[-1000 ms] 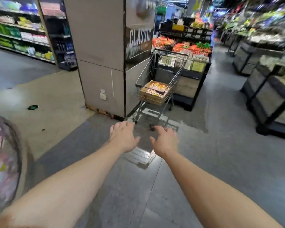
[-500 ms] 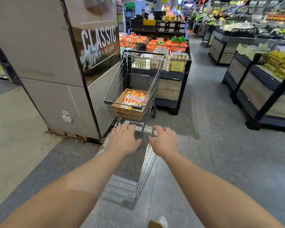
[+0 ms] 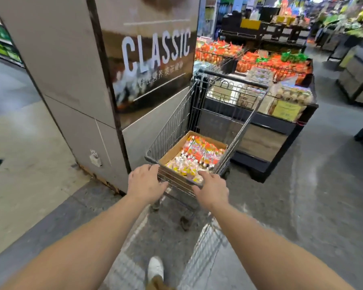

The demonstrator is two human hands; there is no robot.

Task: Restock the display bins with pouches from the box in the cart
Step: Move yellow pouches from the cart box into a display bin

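A wire shopping cart (image 3: 172, 126) stands just ahead, beside a pillar. In its basket lies an open cardboard box (image 3: 176, 148) filled with colourful pouches (image 3: 197, 158). My left hand (image 3: 146, 183) reaches the cart's near rim at its left corner, fingers relaxed and fingertips at the bar. My right hand (image 3: 212, 190) is stretched over the same rim further right, fingers straight, holding nothing. Behind the cart, a black display stand (image 3: 262, 126) carries wire bins (image 3: 270, 65) of orange and red packs.
A grey pillar (image 3: 71, 70) with a "CLASSIC" poster stands tight against the cart's left side. More dark display stands (image 3: 356, 78) line the aisle at right. Grey floor stretches to the right of the cart. My white shoe (image 3: 155, 266) shows at the bottom.
I have walked up to the cart; it has gone from several steps away to within reach. Both hands now arrive at its near rim.
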